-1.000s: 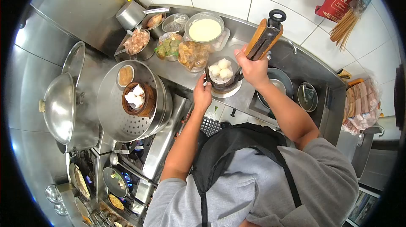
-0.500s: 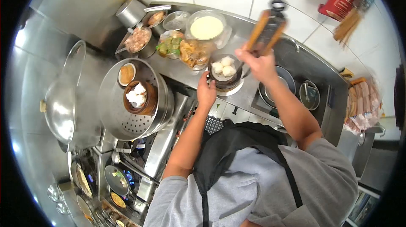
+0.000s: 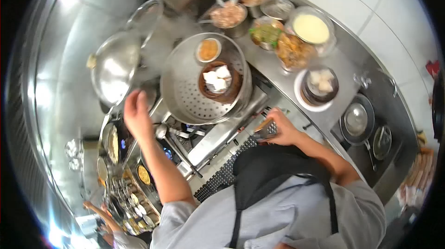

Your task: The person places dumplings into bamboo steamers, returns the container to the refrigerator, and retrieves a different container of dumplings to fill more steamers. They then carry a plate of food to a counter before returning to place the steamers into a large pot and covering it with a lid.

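My left hand is raised with its fingers apart and nothing in them, just below the domed metal lid. Close to my apron, my right hand grips the tongs, which have wooden handles and are partly blurred. Inside the large perforated steamer pot, a bamboo basket holds white buns beside a small dish of orange-brown food. A dark round steamer with pale buns stands on a white plate on the counter.
Bowls of pink meat, green food and yellow liquid line the back counter. Pans lie in the sink at right. A ladle and lit burners are lower left. Another person's arm shows bottom left.
The view has swung left. My left hand has left the dark steamer and moved over beside the lid. My right hand has brought the tongs down from above the counter to near my apron.
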A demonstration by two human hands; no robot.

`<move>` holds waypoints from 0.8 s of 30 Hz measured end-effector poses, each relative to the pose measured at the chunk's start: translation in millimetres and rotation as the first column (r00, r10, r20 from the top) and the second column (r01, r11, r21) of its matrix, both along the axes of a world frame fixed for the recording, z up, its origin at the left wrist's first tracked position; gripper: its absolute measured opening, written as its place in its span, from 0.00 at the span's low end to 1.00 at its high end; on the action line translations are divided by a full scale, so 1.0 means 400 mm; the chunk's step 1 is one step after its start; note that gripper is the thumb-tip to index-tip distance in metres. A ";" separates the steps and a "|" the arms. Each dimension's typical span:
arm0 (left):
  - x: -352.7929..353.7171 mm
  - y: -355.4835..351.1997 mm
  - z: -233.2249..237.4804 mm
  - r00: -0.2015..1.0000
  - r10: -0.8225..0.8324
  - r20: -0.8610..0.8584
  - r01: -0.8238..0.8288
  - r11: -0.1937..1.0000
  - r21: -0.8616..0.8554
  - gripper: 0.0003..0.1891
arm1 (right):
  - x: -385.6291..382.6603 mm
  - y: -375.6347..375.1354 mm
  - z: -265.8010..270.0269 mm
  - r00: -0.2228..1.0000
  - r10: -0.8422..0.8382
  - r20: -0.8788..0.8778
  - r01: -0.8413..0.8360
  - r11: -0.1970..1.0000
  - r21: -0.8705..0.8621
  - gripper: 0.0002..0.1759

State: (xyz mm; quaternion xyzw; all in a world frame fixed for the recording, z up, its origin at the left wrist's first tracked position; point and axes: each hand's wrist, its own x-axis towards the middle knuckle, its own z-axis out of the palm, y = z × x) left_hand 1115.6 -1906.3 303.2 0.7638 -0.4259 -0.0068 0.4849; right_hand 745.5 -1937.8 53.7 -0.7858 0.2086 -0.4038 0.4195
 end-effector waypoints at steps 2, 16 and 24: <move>0.072 0.066 -0.067 0.997 0.057 -0.058 -0.049 0.991 0.123 0.13 | 0.033 0.018 -0.130 0.976 -0.182 -0.119 0.178 0.983 -0.040 0.38; 0.766 -0.320 0.317 0.713 0.093 0.695 -0.278 0.947 0.159 0.30 | -0.080 -0.089 -0.620 0.445 -0.200 -0.873 0.773 0.578 0.262 0.29; 0.877 -0.399 0.372 0.966 -0.011 0.258 -0.116 0.873 0.473 0.28 | -0.063 0.079 -0.571 0.177 -0.224 -0.958 0.667 0.743 -0.051 0.47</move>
